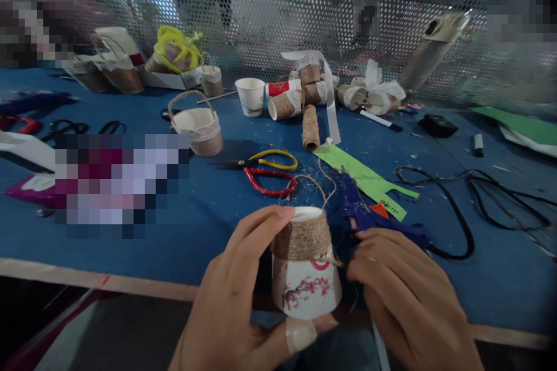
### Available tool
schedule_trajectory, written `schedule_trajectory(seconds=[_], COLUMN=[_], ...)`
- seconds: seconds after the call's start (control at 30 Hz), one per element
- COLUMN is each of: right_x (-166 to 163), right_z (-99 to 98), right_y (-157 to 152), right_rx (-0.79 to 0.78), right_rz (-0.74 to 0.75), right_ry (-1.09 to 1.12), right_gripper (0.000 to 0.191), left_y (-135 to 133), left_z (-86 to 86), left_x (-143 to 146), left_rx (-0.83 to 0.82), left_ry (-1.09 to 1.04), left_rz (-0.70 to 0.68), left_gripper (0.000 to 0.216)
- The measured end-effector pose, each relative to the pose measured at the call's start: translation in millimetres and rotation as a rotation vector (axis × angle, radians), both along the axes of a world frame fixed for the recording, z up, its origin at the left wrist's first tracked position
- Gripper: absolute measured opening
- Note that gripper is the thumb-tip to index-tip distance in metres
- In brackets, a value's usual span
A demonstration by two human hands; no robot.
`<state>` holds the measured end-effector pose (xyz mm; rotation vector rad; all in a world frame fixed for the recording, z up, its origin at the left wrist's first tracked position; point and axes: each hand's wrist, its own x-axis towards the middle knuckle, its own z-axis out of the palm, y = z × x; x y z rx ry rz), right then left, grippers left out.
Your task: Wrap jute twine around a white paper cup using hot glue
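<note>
My left hand (243, 284) grips a white paper cup (307, 287) that is turned upside down, with a pink blossom print. Fingers rest at its narrow end and the thumb, with a bandage strip (301, 334) on it, is under the rim. Jute twine (302, 237) is wound round the narrow part of the cup. Close to the cup's right side, my right hand (400, 284) has its fingers curled in, pinching a strand of the twine; the fingertips are partly hidden. A blue glue gun (369, 214) lies just beyond the right hand.
Red-and-yellow-handled scissors (272, 173), a twine spool (310, 127) and a green paper strip (365, 179) lie ahead. A twine-wrapped basket (198, 130), a white cup (250, 97) and several wrapped cups stand farther back. Black cable (456, 226) is at right; perforated metal mesh (278, 11) closes the back.
</note>
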<state>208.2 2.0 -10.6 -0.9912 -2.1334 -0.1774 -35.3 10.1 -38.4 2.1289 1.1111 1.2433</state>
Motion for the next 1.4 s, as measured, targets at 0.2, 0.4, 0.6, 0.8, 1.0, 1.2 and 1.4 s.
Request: schedule_trajectory(seconds=[0.2,0.4,0.6,0.8,1.0,1.2,1.4], right_x=[0.4,0.4,-0.3,0.1,-1.1,-0.7,0.7], right_z=[-4.0,-3.5,-2.1,-2.7,-2.8,-1.4,-2.8], right_y=[-1.2,0.2,0.4,-0.7,0.3,1.6,-0.2], right_rx=[0.010,0.000,0.000,0.000,0.000,0.022,0.016], right_rz=[0.001,0.006,0.003,-0.008,-0.009,-0.015,-0.013], right_ry=[-0.005,-0.001,-0.006,-0.009,-0.007,-0.016,-0.026], right_gripper=[0.027,0.027,0.027,0.028,0.029,0.028,0.027], left_y=[0.4,0.6,0.0,-2.1,-3.3,-2.8,-3.4], left_z=[-1.1,0.4,1.7,0.1,0.9,3.1,3.1], left_x=[0.7,0.1,0.5,-0.2,-1.5,0.6,0.9], left_rx=[0.012,0.008,0.003,-0.007,-0.010,-0.008,-0.025], left_ry=[0.008,-0.002,0.018,0.001,-0.005,0.002,-0.020], left_rz=[0.003,0.002,0.014,0.013,0.013,0.009,-0.016], left_gripper=[0.089,0.088,0.087,0.088,0.088,0.088,0.087])
